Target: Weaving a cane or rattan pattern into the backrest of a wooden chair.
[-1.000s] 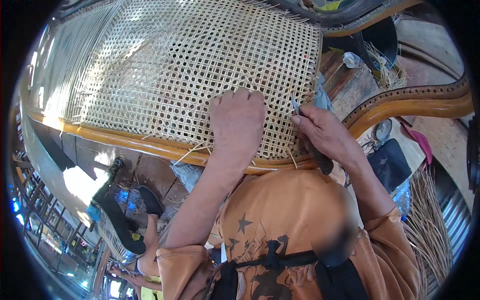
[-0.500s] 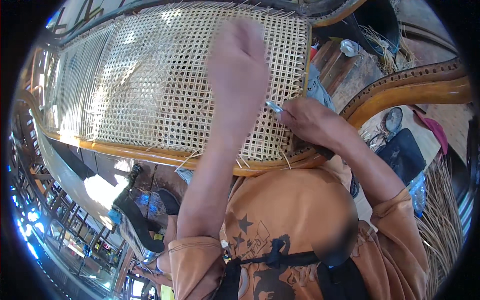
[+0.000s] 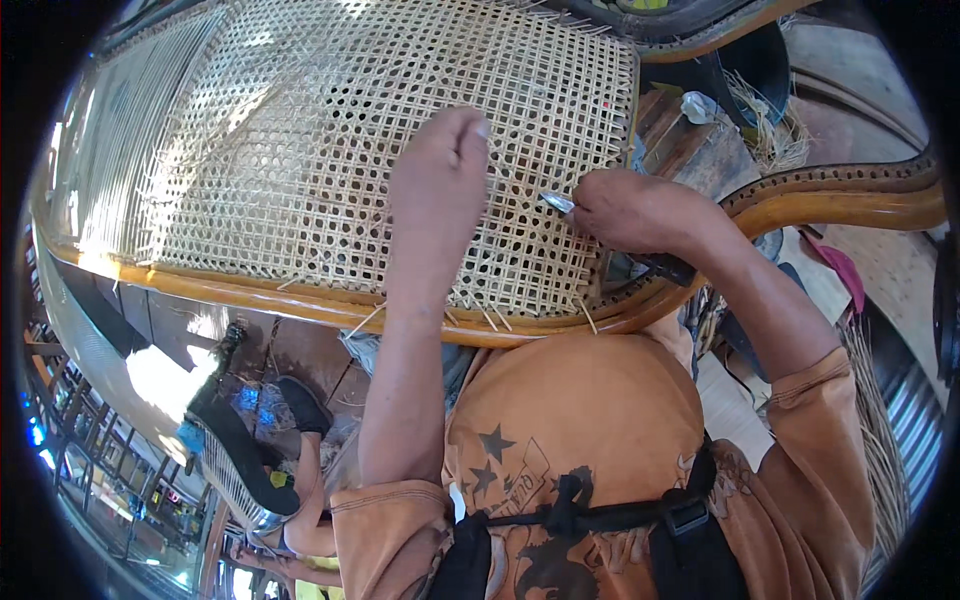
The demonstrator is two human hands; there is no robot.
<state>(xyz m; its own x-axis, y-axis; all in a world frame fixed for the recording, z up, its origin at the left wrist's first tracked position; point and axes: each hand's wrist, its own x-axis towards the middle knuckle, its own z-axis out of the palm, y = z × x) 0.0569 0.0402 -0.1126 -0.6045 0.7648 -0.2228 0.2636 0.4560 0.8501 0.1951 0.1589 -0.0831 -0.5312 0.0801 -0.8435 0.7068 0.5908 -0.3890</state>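
A woven cane panel (image 3: 330,180) with an open lattice lies before me in a curved, varnished wooden frame (image 3: 250,300). Above the middle of the weave is my left hand (image 3: 440,165), its fingers curled in with the thumb along them. Whatever it may be pinching is hidden or too thin to see. To its right, my right hand (image 3: 635,212) is closed round a tool with a pointed metal tip (image 3: 556,202). That tip is directed left at the lattice. A dark handle shows under the wrist. Loose cane ends (image 3: 368,318) stick out over the near rail.
On the right, a curved wooden arm (image 3: 830,200) with a row of holes reaches out from the frame. Beyond it are a black tub (image 3: 750,75) and cane scraps. Long cane strands (image 3: 880,430) hang at far right. Another person's leg (image 3: 310,480) shows at lower left.
My left hand has come down toward me from the far part of the panel and is less blurred. The right hand keeps its grip on the tool near the same spot. The view has shifted slightly.
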